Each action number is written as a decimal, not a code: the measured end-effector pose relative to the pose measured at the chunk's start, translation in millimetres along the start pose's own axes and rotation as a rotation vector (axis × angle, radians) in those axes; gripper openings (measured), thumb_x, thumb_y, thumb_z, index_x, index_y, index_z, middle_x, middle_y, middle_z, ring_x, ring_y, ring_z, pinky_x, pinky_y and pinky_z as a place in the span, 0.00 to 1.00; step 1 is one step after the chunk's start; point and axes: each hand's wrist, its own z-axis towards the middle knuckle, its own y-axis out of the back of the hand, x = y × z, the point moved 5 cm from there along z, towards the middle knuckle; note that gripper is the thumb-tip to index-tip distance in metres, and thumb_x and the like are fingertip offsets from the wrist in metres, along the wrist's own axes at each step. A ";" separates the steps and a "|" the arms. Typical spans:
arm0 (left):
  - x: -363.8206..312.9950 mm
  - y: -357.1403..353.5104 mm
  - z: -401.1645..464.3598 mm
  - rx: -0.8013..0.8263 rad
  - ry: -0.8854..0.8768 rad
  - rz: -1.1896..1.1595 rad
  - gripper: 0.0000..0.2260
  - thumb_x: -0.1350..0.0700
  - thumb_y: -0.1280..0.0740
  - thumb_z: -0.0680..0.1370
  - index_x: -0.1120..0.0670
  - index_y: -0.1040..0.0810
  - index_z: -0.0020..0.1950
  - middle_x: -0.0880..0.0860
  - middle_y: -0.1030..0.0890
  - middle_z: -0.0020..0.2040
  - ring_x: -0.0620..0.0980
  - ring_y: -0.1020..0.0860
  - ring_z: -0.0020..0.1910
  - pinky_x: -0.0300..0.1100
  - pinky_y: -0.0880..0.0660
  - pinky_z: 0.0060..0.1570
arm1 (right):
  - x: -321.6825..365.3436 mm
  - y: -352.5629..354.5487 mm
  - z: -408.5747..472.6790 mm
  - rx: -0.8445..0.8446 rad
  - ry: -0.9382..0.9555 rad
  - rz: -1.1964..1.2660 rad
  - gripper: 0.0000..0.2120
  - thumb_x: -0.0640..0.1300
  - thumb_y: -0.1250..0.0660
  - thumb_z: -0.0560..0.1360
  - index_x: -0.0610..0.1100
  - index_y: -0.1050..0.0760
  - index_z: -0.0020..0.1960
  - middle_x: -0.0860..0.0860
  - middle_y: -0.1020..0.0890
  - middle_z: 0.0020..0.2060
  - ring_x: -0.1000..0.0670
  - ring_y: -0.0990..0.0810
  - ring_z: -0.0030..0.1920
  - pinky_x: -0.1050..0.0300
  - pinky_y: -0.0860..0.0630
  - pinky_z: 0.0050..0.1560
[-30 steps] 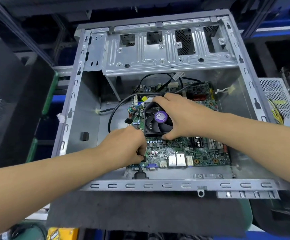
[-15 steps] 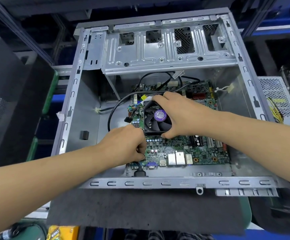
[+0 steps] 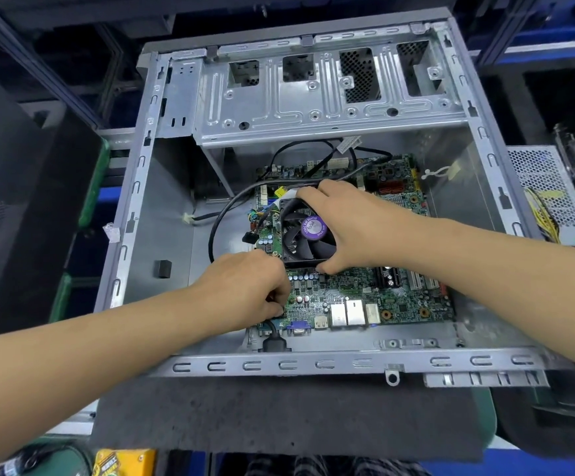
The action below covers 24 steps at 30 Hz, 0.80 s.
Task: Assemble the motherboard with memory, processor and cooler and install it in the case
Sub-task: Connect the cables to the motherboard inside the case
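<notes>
The green motherboard (image 3: 365,297) lies inside the open grey metal case (image 3: 313,365), its ports toward the near rail. A black cooler fan (image 3: 305,237) with a purple hub label sits on the board. My right hand (image 3: 354,221) grips the cooler, fingers over its far edge and thumb at its near right corner. My left hand (image 3: 248,290) holds the board's left near edge with curled fingers, just below the cooler's corner. What its fingertips pinch is hidden.
A black cable (image 3: 217,221) loops left of the board inside the case. The drive cage (image 3: 313,97) spans the case's far side. A power supply with yellow wires (image 3: 546,201) lies outside to the right. The case rests on a dark foam mat (image 3: 262,413).
Both hands keep their hold on the cooler and the board. The board and hands have shifted very slightly within the case; little else differs.
</notes>
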 end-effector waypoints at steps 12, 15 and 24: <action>-2.1 3.8 0.9 -0.012 -0.031 0.028 0.03 0.52 0.31 0.74 0.50 0.20 0.43 0.44 0.26 0.32 0.47 0.28 0.39 0.36 0.41 0.28 | 0.9 1.4 -0.9 -0.004 0.001 0.003 0.51 0.56 0.22 0.61 0.45 0.46 0.74 0.46 0.31 0.56 0.46 0.32 0.58 0.60 0.37 0.45; -1.4 3.1 0.2 -0.023 -0.037 0.028 0.02 0.53 0.31 0.74 0.50 0.20 0.43 0.42 0.27 0.30 0.46 0.28 0.38 0.35 0.42 0.27 | 1.1 0.7 -0.5 0.002 -0.001 0.013 0.51 0.56 0.21 0.60 0.45 0.46 0.74 0.47 0.31 0.56 0.46 0.33 0.58 0.59 0.35 0.46; -1.2 1.0 1.5 -0.034 -0.035 0.054 0.03 0.52 0.31 0.73 0.50 0.19 0.43 0.44 0.26 0.31 0.46 0.28 0.37 0.35 0.42 0.27 | 0.6 -1.5 1.1 -0.009 -0.003 0.006 0.50 0.56 0.21 0.59 0.45 0.44 0.72 0.47 0.31 0.53 0.47 0.32 0.56 0.56 0.32 0.45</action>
